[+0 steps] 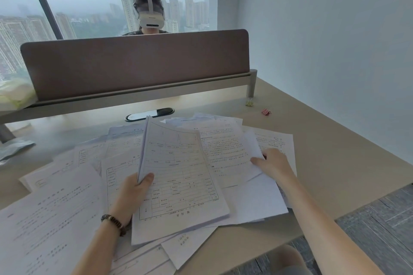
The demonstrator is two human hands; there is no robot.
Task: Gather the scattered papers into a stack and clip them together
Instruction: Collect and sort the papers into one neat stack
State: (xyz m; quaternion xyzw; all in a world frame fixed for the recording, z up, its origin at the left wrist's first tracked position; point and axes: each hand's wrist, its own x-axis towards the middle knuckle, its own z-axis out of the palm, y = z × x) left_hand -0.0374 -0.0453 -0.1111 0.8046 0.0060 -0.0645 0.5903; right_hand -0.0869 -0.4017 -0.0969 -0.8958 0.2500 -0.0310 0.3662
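Printed white papers [55,212] lie scattered across the beige desk [324,163], overlapping one another. My left hand [134,194] grips the left edge of a small stack of sheets [178,174], a form with tables on top, tilted up off the pile. My right hand [273,163] pinches the corner of a text sheet [225,149] on the right side of the pile. A pink binder clip [266,111] and a yellow-green binder clip [248,102] sit on the desk at the far right, well apart from both hands.
A brown divider panel [134,62] runs along the desk's back edge, with a person wearing a white headset [150,17] behind it. An oval cable port [149,114] lies under the panel. A wall stands at the right, and grey floor [380,219] shows beyond the desk's near edge.
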